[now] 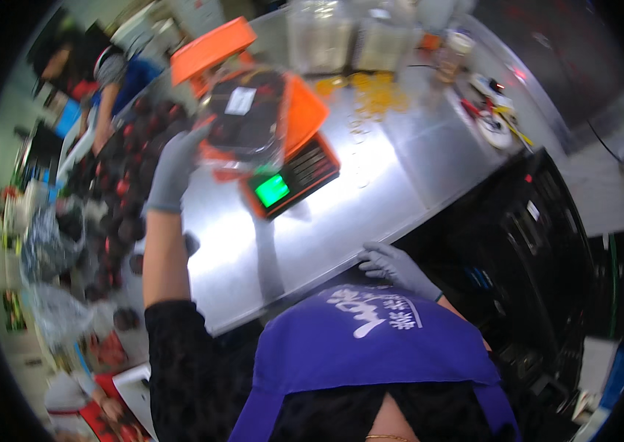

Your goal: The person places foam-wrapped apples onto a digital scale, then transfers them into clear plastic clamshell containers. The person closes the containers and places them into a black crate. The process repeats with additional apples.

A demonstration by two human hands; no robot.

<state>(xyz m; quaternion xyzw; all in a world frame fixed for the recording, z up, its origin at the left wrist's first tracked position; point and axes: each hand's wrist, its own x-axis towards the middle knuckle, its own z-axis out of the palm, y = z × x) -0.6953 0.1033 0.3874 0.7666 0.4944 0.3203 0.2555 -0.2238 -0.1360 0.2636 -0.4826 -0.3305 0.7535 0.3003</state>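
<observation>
Far left, a heap of dark red fruit (116, 199) lies banked along the counter (371, 184) edge, with crumpled plastic bags (50, 243) beside it. Another person in a blue top (124, 77) works at the far end, well apart.

Now the left hand (175, 169), grey-gloved, is up and reaching. Its grip is wrapped round the near-left corner of a clear plastic punnet (245, 118) packed with dark fruit, white label on the lid. The punnet sits over the orange pan of the weighing scale (290, 158), tilted a touch; whether it rests fully on the pan or hangs just above it, I cannot tell through the blur. The scale's green display (273, 190) is lit, facing the person.

This reads as the weighing step: box at the scale, hand on it. The next move, I'd judge, calls for a level set-down, square on the pan, and fingers off so the reading settles.

Moving right, the right hand (393, 267), gloved too, rests at the near counter edge above the purple apron (371, 339), fingers loosely spread, holding nothing. Farther back, yellow bits (374, 92) are scattered near two clear tubs (349, 37), small tools (492, 114) at far right.
</observation>
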